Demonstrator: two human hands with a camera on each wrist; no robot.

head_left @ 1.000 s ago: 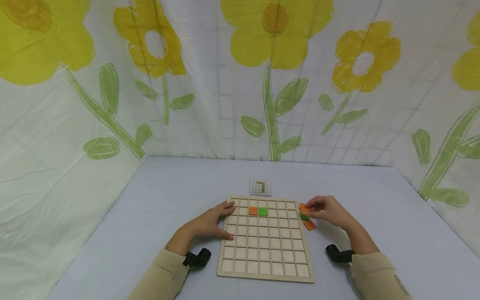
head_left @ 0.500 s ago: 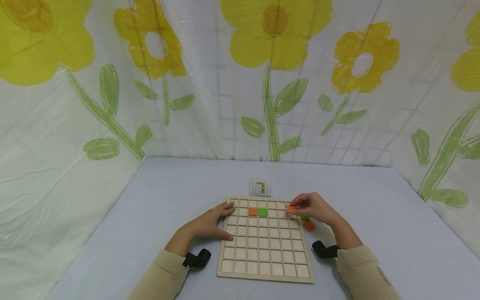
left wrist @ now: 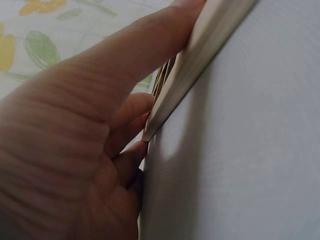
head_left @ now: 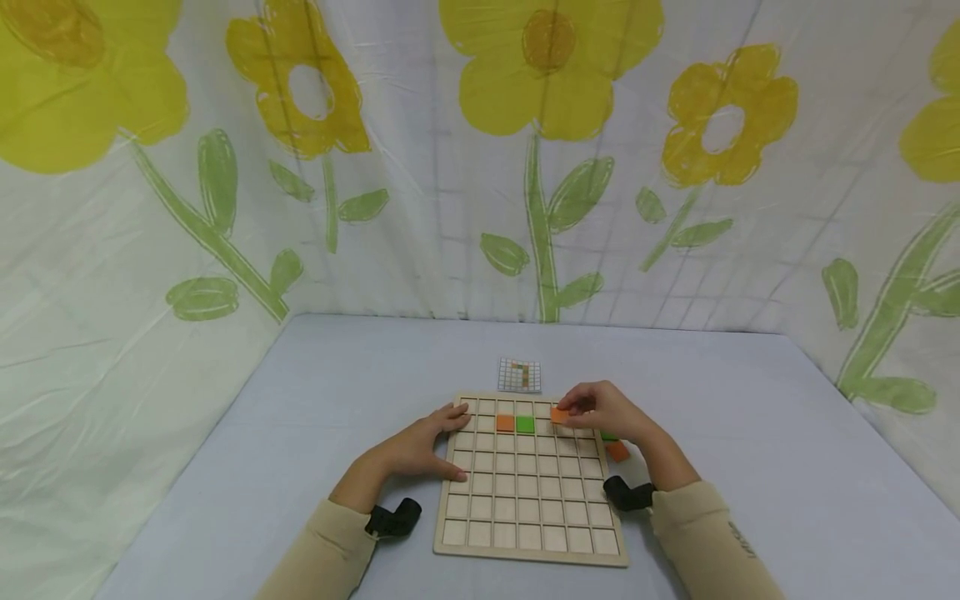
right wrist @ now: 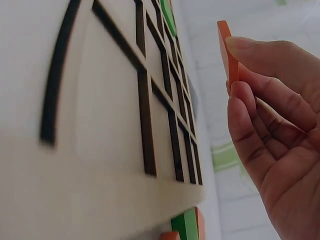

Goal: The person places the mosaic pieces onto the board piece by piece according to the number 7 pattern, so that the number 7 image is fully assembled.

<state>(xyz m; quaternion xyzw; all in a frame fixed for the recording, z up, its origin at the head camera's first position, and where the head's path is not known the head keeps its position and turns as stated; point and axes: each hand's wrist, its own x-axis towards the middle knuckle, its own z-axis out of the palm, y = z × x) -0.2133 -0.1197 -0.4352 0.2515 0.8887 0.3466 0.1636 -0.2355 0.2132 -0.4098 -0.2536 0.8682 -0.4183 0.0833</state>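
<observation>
The right hand (head_left: 603,410) grasps an orange tile (head_left: 558,415), pinched between thumb and fingers. The tile is a flat, thin, square-cornered piece in one even, strong orange. The right wrist view shows it nearly edge-on, a narrow slab with straight sides, the thumb against one face and a fingertip at the other. It is up off the grid board (head_left: 530,553), above the right part of the board's rows nearest the desk's back edge.

The board is pale, plain wood, divided by thin raised strips into seven columns and seven rows of shallow square cells with dark lines along the strips. It lies flat on the desk (head_left: 375,358), about midway between the desk's left and right edges. In the second row from the back edge sit a set orange tile (head_left: 506,423) and, in the next cell to its right, a bright set green tile (head_left: 525,425).

The left hand (head_left: 412,446) grasps nothing; its fingers are spread, with thumb and fingertips resting on the board's rim, on the side toward the desk's left edge. Off the board, toward the desk's right edge, lie a loose green tile (head_left: 609,436) and a loose orange tile (head_left: 618,452). A small card (head_left: 520,376) printed with a grid and coloured squares lies between the board and the desk's back edge.
</observation>
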